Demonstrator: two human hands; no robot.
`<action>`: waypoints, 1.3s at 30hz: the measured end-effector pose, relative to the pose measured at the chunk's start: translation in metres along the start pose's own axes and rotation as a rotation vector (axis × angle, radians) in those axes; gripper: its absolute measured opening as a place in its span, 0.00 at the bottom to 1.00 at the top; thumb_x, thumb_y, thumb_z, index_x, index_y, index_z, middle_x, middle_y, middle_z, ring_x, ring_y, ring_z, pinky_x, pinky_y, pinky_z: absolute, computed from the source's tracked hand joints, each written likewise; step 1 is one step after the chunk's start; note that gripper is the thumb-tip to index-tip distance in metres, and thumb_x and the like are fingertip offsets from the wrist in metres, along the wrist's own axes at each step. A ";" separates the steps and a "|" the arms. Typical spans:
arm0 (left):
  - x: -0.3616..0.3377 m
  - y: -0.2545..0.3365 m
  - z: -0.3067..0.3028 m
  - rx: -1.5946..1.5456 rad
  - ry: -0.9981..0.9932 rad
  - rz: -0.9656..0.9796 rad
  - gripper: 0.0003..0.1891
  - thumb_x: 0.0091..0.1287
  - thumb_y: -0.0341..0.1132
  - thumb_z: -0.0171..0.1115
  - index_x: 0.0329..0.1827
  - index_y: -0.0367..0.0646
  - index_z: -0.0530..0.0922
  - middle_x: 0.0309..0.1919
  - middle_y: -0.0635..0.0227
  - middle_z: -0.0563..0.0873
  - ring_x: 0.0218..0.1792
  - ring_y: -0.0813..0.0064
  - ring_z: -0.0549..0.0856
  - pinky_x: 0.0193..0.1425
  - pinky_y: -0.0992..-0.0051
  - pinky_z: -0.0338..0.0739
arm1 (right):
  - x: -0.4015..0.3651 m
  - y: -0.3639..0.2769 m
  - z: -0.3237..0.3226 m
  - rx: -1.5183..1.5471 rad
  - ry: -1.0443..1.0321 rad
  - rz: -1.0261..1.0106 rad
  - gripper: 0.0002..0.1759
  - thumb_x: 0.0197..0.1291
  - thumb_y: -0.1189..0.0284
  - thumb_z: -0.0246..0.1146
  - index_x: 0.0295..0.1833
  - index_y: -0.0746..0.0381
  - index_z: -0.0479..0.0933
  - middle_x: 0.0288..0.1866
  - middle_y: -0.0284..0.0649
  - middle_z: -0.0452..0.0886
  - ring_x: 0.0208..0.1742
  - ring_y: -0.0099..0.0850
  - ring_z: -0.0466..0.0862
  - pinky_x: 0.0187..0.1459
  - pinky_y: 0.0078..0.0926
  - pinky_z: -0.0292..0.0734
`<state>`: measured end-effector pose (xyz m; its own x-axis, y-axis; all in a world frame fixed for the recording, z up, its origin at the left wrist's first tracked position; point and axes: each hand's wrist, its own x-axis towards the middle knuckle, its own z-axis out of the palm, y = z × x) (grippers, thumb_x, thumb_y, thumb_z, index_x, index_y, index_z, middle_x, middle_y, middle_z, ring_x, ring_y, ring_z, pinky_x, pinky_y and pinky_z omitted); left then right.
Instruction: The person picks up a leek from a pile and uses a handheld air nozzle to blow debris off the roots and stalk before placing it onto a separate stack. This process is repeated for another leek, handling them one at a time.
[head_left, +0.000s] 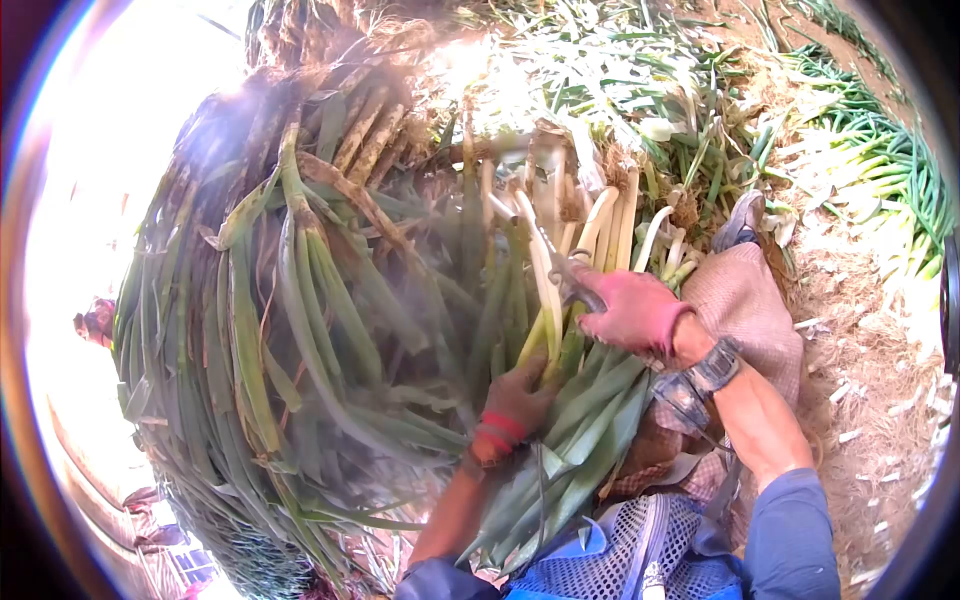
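My left hand, in a dark glove with a red cuff, is closed around the green part of a leek. Its pale stem points up and away from me. A pink glove covers my right hand, whose fingers wrap the grey handles of pruning shears. The shears' blades lie against or very near the leek's stem; glare blurs their exact position. Several trimmed leeks with white ends lie just beyond my hands. Their long green leaves run below my right hand toward my lap.
A big heap of untrimmed leeks rises at left. Loose cut leaves cover the ground at the back. Rows of cleaned leeks lie far right. Root trimmings and white bits litter the soil. Pinkish cloth covers my leg.
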<state>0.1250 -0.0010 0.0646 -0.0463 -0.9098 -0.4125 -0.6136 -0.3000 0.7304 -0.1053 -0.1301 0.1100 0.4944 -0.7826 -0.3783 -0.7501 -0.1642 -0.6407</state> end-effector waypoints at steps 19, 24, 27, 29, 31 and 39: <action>0.122 0.005 -0.062 0.258 0.095 0.042 0.28 0.69 0.41 0.71 0.71 0.40 0.82 0.64 0.51 0.88 0.61 0.46 0.87 0.69 0.58 0.81 | -0.005 -0.007 0.006 -0.038 -0.171 0.029 0.45 0.65 0.51 0.64 0.86 0.52 0.64 0.53 0.57 0.90 0.56 0.57 0.89 0.64 0.49 0.82; 0.143 -0.042 -0.011 0.758 0.276 0.301 0.28 0.70 0.45 0.70 0.71 0.44 0.82 0.64 0.51 0.87 0.61 0.47 0.86 0.68 0.55 0.80 | 0.003 -0.014 0.001 -0.015 -0.137 0.057 0.46 0.65 0.51 0.63 0.86 0.54 0.63 0.53 0.59 0.89 0.56 0.58 0.88 0.63 0.50 0.82; 0.127 -0.034 0.001 0.441 -0.052 0.000 0.25 0.71 0.45 0.69 0.69 0.48 0.83 0.61 0.51 0.88 0.60 0.47 0.87 0.66 0.55 0.81 | 0.004 -0.019 0.007 -0.031 -0.220 -0.025 0.44 0.66 0.52 0.63 0.85 0.55 0.65 0.53 0.59 0.90 0.56 0.58 0.89 0.62 0.50 0.83; 0.117 -0.040 0.010 0.362 -0.028 -0.013 0.19 0.73 0.46 0.66 0.61 0.51 0.87 0.60 0.54 0.89 0.61 0.49 0.88 0.63 0.55 0.82 | 0.008 -0.029 0.005 -0.060 -0.302 0.022 0.42 0.65 0.53 0.63 0.83 0.55 0.67 0.53 0.59 0.90 0.56 0.57 0.89 0.61 0.49 0.83; 0.121 -0.060 0.018 0.138 0.122 0.123 0.19 0.74 0.47 0.64 0.64 0.52 0.86 0.59 0.53 0.90 0.59 0.47 0.88 0.62 0.54 0.82 | 0.020 -0.022 0.010 -0.067 -0.252 0.021 0.41 0.64 0.54 0.63 0.82 0.55 0.69 0.53 0.59 0.90 0.55 0.57 0.89 0.60 0.49 0.84; 0.122 -0.060 0.017 -0.108 -0.033 -0.053 0.20 0.72 0.34 0.69 0.66 0.44 0.85 0.56 0.57 0.93 0.58 0.63 0.91 0.65 0.68 0.81 | 0.039 -0.043 -0.001 -0.083 -0.389 0.051 0.42 0.61 0.57 0.64 0.81 0.57 0.70 0.48 0.56 0.90 0.52 0.54 0.90 0.57 0.46 0.85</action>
<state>0.1425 -0.0889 -0.0384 -0.0428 -0.8825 -0.4683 -0.5276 -0.3781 0.7607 -0.0537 -0.1541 0.1233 0.5734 -0.5076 -0.6431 -0.8029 -0.1917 -0.5645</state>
